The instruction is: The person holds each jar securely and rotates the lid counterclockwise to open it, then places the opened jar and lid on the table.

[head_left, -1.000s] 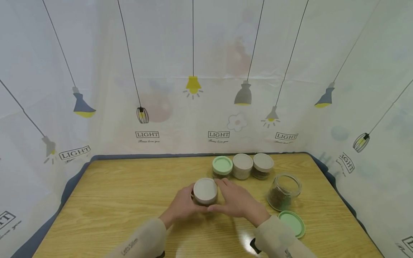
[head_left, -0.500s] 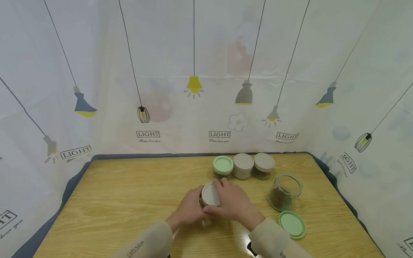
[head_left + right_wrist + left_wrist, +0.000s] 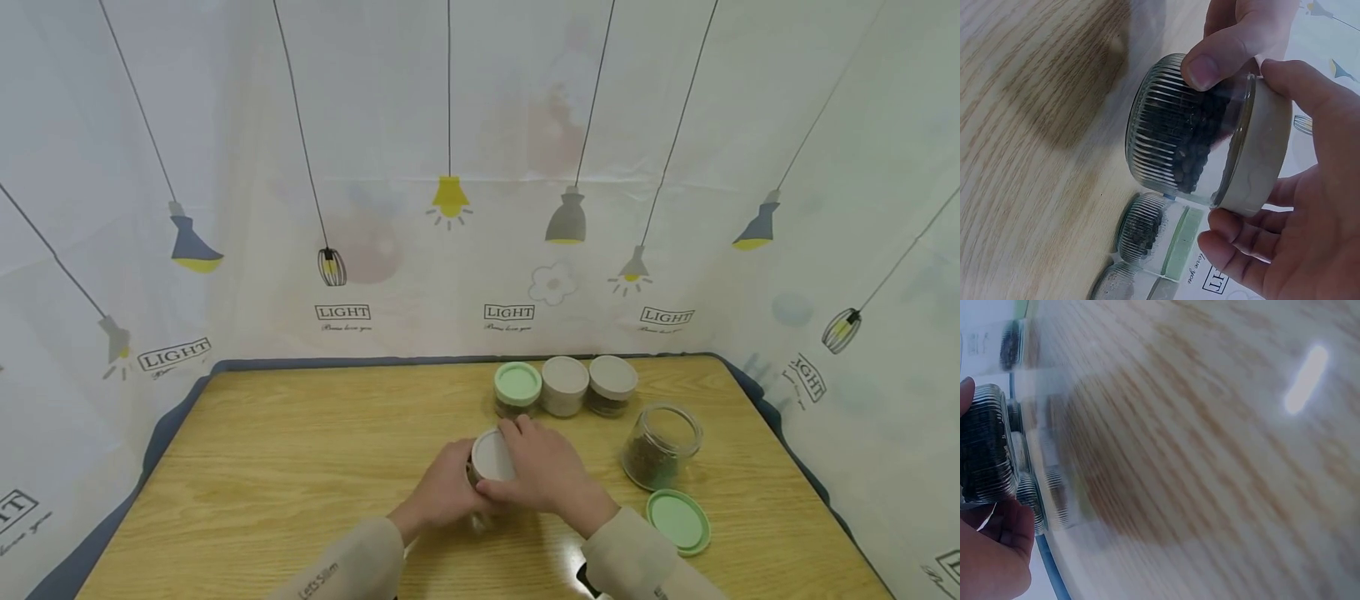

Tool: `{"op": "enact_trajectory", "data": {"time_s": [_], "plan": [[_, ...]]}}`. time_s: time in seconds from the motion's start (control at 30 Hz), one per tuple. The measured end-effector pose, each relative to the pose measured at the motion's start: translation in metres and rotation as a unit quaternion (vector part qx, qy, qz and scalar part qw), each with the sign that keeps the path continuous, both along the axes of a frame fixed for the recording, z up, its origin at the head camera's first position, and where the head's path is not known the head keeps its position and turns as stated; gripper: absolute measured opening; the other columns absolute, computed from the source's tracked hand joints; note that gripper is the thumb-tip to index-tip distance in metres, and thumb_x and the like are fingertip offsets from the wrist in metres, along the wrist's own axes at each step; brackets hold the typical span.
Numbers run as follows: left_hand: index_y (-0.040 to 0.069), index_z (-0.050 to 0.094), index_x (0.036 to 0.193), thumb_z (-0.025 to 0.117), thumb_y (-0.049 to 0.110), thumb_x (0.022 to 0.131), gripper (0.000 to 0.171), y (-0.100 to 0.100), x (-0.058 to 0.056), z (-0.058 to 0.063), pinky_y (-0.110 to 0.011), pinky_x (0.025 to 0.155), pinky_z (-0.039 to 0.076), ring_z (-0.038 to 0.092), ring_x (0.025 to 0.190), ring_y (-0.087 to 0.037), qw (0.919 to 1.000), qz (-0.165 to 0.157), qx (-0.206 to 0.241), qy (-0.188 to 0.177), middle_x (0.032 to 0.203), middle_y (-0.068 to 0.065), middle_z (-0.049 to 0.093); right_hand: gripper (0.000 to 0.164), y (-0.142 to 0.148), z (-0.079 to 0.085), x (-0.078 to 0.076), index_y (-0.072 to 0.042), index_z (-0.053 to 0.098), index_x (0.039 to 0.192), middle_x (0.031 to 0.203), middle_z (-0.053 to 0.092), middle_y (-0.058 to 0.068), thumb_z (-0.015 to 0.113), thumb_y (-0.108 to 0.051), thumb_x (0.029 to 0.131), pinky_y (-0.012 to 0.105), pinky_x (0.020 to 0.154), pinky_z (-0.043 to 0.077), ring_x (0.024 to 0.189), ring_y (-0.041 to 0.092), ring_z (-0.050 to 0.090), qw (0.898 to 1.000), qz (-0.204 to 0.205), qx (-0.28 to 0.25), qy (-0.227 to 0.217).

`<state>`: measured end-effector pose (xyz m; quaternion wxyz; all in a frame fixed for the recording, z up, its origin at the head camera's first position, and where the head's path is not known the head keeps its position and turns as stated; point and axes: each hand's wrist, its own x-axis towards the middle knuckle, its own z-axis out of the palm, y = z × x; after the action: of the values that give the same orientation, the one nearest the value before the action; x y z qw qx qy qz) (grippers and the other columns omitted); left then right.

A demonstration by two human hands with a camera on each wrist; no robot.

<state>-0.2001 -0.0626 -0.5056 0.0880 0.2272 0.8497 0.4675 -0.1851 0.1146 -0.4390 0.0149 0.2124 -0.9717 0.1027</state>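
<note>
Jar (image 3: pixel 1191 131) first: how is it held?

Two ways. The left hand (image 3: pixel 444 485) curls round the glass, its thumb on the side. The right hand (image 3: pixel 546 468) has thumb and bent fingers across the lid (image 3: pixel 1260 147), with a gap only as wide as the lid itself.

Why split like that?

My guess: one steadies the body while the other gets purchase on the rim. The lid sits on the glass, above dark grains.

Where's all this?

Over the middle of the table (image 3: pixel 300 442), well in from its left and right edges. It seems clear of the wood.

And farther out?

Toward the right edge stands a lidless jar (image 3: pixel 648 454), a green lid (image 3: pixel 678 522) just in front, probably placed near because they match. By the far edge, toward its right corner, a green-lidded jar (image 3: pixel 517 383) and two white-lidded jars (image 3: pixel 565 379) stand in a row, presumably out of the hands' way.
</note>
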Motion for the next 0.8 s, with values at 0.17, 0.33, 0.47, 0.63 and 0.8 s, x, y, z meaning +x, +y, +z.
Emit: {"op": "enact_trajectory", "data": {"time_s": [0.17,0.33,0.47,0.63,0.8], "plan": [[0.021,0.058,0.129,0.087,0.048,0.065,0.075,-0.0014,0.0003,-0.0006,-0.034,0.089,0.051,0.058,0.104,-0.013,0.9999,0.008,-0.014,0.003,0.114,0.006,0.065,0.079,-0.0025,0.0018,0.002,-0.006,0.054,0.126,0.101,0.058,0.009,0.067,-0.066,0.076,0.04,0.072,0.052,0.088,0.023,0.059,1.0,0.0,0.018,0.007],[0.02,0.058,0.129,0.087,0.048,0.065,0.076,-0.0023,0.0016,-0.0014,-0.035,0.091,0.05,0.058,0.105,-0.012,0.9999,0.008,-0.008,-0.008,0.114,0.006,0.065,0.083,-0.0049,0.0019,0.0031,-0.005,0.053,0.127,0.101,0.057,0.01,0.064,-0.07,0.076,0.04,0.073,0.052,0.087,0.023,0.059,0.999,-0.012,0.031,0.001],[0.02,0.057,0.129,0.088,0.046,0.065,0.075,-0.0013,0.0027,-0.002,-0.034,0.091,0.05,0.059,0.105,-0.011,0.9999,0.004,0.0,-0.013,0.115,0.007,0.065,0.084,-0.0054,0.0019,0.003,-0.004,0.054,0.126,0.1,0.058,0.009,0.064,-0.071,0.076,0.04,0.073,0.052,0.087,0.023,0.059,0.999,-0.015,0.036,0.002],[0.018,0.054,0.135,0.087,0.045,0.066,0.081,0.0007,0.0038,-0.0019,-0.034,0.093,0.051,0.062,0.109,-0.012,0.9996,-0.002,0.005,-0.027,0.122,0.005,0.065,0.081,-0.004,0.0019,0.0034,-0.005,0.056,0.124,0.099,0.058,0.009,0.065,-0.069,0.075,0.039,0.074,0.051,0.087,0.022,0.06,0.999,-0.012,0.029,0.008],[0.018,0.05,0.14,0.087,0.049,0.066,0.088,0.0007,0.0041,-0.0011,-0.036,0.098,0.05,0.061,0.114,-0.013,0.9986,-0.001,-0.005,-0.052,0.127,0.004,0.064,0.077,-0.0029,0.0007,0.0032,-0.005,0.057,0.119,0.097,0.058,0.007,0.066,-0.068,0.074,0.039,0.073,0.051,0.085,0.022,0.06,0.999,-0.003,0.024,0.024]]}}
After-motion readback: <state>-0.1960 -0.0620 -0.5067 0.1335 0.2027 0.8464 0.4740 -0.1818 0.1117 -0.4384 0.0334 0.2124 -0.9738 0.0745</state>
